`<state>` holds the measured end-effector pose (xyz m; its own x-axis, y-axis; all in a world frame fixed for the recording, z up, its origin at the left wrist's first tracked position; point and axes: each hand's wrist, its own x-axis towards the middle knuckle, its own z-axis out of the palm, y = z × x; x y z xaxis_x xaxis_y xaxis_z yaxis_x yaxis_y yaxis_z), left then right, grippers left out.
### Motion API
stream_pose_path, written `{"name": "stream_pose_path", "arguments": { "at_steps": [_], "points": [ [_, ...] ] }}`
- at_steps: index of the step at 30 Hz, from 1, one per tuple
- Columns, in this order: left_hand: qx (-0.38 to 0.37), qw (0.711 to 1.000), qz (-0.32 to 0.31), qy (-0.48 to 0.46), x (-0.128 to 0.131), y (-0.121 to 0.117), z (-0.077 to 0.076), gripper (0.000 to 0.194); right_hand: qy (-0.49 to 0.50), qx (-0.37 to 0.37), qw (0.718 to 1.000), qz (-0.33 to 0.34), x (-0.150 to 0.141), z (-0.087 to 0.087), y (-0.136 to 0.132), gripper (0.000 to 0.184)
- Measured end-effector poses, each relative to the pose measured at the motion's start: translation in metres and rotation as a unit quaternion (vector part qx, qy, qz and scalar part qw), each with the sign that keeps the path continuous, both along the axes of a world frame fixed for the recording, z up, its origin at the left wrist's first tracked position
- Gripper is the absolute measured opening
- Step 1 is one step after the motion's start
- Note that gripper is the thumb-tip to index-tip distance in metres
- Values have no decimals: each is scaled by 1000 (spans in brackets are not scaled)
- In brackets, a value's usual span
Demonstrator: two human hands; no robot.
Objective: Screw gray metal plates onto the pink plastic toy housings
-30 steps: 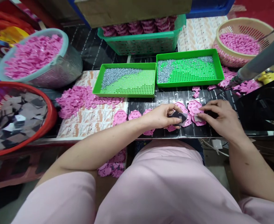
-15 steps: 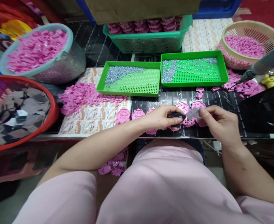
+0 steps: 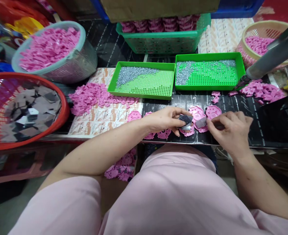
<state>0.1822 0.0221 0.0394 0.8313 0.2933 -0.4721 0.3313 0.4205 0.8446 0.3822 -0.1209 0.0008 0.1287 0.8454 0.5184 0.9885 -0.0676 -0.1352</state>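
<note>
My left hand (image 3: 167, 120) is closed round a small stack of dark grey square chips (image 3: 185, 120), held just above the table's front edge. My right hand (image 3: 228, 129) pinches a single grey square chip (image 3: 201, 123) and holds it low over a pink round plastic part (image 3: 200, 127). Several more pink round parts (image 3: 213, 111) lie in a row on the black mat (image 3: 234, 102) under and beside both hands.
Two green trays (image 3: 144, 94) (image 3: 239, 67) hold small metal screws. A red basket (image 3: 60, 120) at left holds grey chips. A grey tub (image 3: 83, 63), a beige basket (image 3: 246, 36) and loose heaps (image 3: 94, 96) hold pink pieces. A green crate (image 3: 163, 42) stands behind, a grey tool (image 3: 271, 60) at right.
My right hand took one grey chip from the stack in my left hand and brought it down onto a pink part. The view shifted slightly left.
</note>
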Motion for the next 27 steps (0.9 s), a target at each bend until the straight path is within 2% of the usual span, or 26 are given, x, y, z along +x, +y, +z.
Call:
{"name": "stream_pose_path", "arguments": {
  "at_steps": [2, 5, 7, 9, 11, 13, 16, 18, 21, 24, 27],
  "points": [
    [17, 1000, -14, -4, 0, -2, 0, 29, 24, -6, 1000, 17, -1, 6, 0, 22],
    [52, 998, -47, 0, 2, -5, 0, 8, 141, -4, 983, 120, -11, 17, 3, 9],
    [90, 994, -67, 9, 3, -8, 0, 4, 200, -15, 964, 177, -19, 24, 8, 14],
    [144, 987, -74, 15, 4, -11, 0, 6, 222, -39, 955, 194, -25, 29, 14, 18],
    [199, 977, -72, 21, 2, -12, 1, 11, 254, -69, 947, 185, -28, 31, 19, 13],
    [214, 974, -65, 27, -1, -12, 3, 15, 321, -97, 930, 153, -28, 31, 23, 11],
    [166, 984, -45, 50, -10, -9, 5, 13, 449, -101, 883, 95, -24, 28, 26, 17],
    [147, 987, -25, 66, -16, -6, 5, 11, 484, -74, 870, 63, -22, 25, 27, 22],
    [148, 987, 2, 68, -25, -2, 3, 15, 407, -80, 908, 53, -22, 18, 26, 21],
    [159, 986, 3, 58, -30, -1, 3, 19, 288, -113, 946, 95, -27, 11, 27, 15],
    [138, 989, -1, 53, -34, 0, 2, 9, 170, -96, 975, 103, -30, 7, 28, 17]
  ]
}}
